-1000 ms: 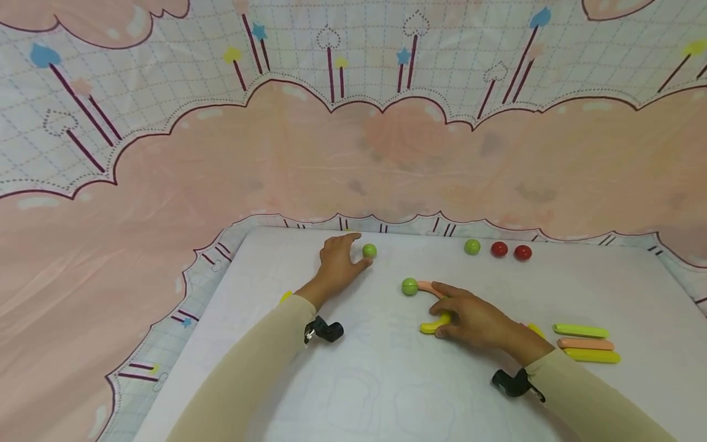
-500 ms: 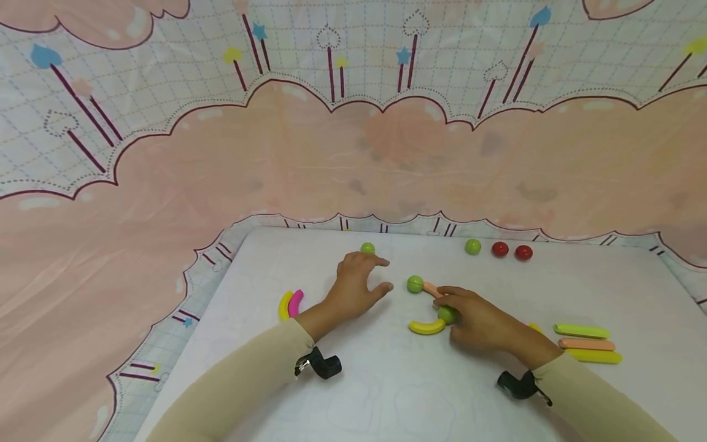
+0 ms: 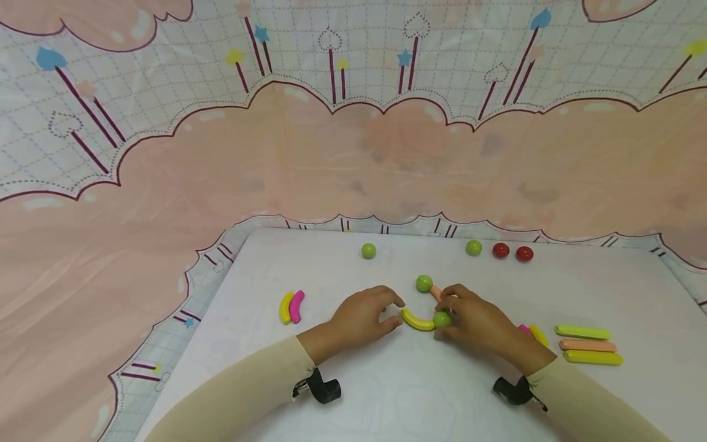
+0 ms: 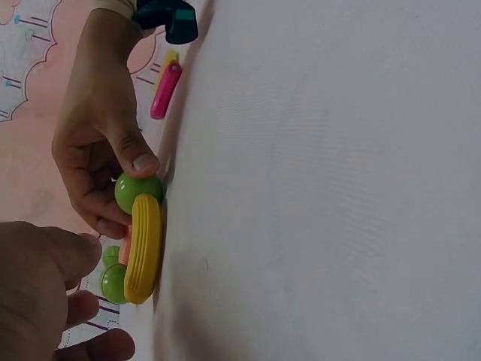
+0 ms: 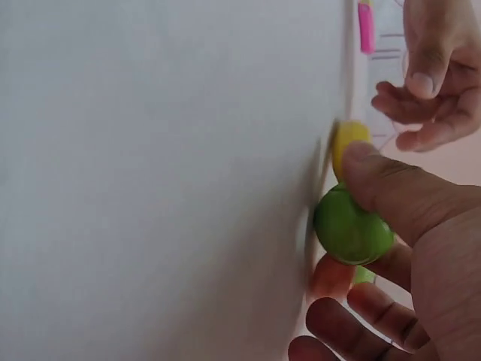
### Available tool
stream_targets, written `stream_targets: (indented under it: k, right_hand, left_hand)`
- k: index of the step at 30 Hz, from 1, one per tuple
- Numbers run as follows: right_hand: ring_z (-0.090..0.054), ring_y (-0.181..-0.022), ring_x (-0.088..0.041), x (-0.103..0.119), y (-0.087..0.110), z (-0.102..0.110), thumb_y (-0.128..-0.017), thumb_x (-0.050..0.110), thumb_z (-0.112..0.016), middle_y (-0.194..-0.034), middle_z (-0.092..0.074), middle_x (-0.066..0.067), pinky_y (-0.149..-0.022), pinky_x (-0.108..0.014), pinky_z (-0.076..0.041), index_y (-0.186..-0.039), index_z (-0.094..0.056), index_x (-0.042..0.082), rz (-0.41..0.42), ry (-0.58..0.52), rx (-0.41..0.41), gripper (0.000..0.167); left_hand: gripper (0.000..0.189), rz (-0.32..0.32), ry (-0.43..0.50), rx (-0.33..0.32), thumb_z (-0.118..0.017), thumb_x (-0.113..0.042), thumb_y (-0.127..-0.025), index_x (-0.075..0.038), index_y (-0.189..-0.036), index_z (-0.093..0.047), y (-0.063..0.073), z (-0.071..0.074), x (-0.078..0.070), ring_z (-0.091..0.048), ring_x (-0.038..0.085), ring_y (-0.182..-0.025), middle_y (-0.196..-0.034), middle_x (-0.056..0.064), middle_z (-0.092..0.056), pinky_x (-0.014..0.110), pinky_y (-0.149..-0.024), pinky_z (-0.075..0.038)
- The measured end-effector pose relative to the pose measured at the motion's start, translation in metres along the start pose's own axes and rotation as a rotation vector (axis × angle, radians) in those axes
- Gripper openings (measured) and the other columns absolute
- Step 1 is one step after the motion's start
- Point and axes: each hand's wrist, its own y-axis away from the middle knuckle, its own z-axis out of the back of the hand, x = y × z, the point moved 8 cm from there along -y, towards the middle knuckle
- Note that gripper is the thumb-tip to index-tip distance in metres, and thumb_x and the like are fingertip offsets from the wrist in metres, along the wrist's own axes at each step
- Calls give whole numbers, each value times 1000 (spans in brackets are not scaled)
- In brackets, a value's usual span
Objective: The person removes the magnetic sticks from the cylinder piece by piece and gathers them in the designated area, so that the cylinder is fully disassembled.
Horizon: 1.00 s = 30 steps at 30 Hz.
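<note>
A curved yellow stick (image 3: 418, 320) lies on the white table, its right end against a green ball (image 3: 442, 319). My right hand (image 3: 476, 324) grips that ball between thumb and fingers. Up from the ball runs a peach stick (image 3: 436, 292), partly hidden by the right fingers, leading to a second green ball (image 3: 424, 283). My left hand (image 3: 364, 315) hovers by the yellow stick's left end, thumb and fingers spread with nothing between them. In the left wrist view the yellow stick (image 4: 144, 248) shows grooves along its length.
A lone green ball (image 3: 368, 250) sits at the back. Back right are a green ball (image 3: 474, 247) and two red balls (image 3: 500, 250). Yellow and magenta curved sticks (image 3: 296, 306) lie at left; straight sticks (image 3: 588, 345) lie at right, beside more curved ones (image 3: 538, 335).
My left hand has come away from the back green ball, toward me and right, to the yellow stick. The yellow stick has shifted left and tilted. The joined green ball has moved slightly right.
</note>
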Motion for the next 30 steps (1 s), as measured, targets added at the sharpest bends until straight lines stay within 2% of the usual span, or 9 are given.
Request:
stream_targets:
  k: [6,13,15,20,25,30]
  right_hand:
    - [-64,-97,-13,5,-1,-4,-78,41,-93,-137,-61,-7,-85,-38,-61,-112,-74,17,3,-11,-2,46]
    - [-59,-94,-6,8,4,-3,-81,28,-91,-105,-65,13,-90,-38,-58,-118,-71,18,110,-19,39,44]
    - [-59,-94,-5,9,6,-2,-83,24,-89,-102,-65,15,-89,-37,-57,-119,-71,18,149,-16,36,41]
    - [-58,-92,-1,10,6,-3,-85,30,-89,-103,-65,17,-83,-30,-56,-119,-74,19,195,-9,8,39]
    - [-58,-87,1,15,4,-4,-83,39,-88,-98,-64,19,-79,-25,-56,-117,-76,19,191,-12,-10,42]
    - [-61,-88,1,17,5,-2,-81,38,-90,-98,-66,19,-81,-27,-58,-117,-76,19,172,4,-28,42]
  left_hand:
    - [28,-31,-3,28,-73,-31,-99,-21,-125,-71,0,-12,-4,-67,10,-116,-131,-7,-70,29,-100,-55]
    - [26,-89,-31,55,-72,-29,-100,-22,-125,-72,0,-22,-13,-65,9,-124,-131,-9,-70,29,-103,-53]
    - [26,-90,-41,57,-72,-29,-100,-22,-125,-73,0,-22,-15,-64,10,-125,-132,-7,-70,30,-104,-53]
    - [27,-87,-61,46,-72,-30,-100,-23,-125,-74,0,-23,-15,-64,14,-127,-134,-4,-68,32,-104,-54]
    - [31,-62,-80,27,-74,-32,-98,-23,-128,-74,-3,-22,-12,-64,19,-124,-139,3,-63,35,-103,-55]
    - [36,-8,-107,15,-77,-37,-96,-24,-130,-74,-5,-23,-8,-56,25,-131,-140,7,-62,41,-112,-46]
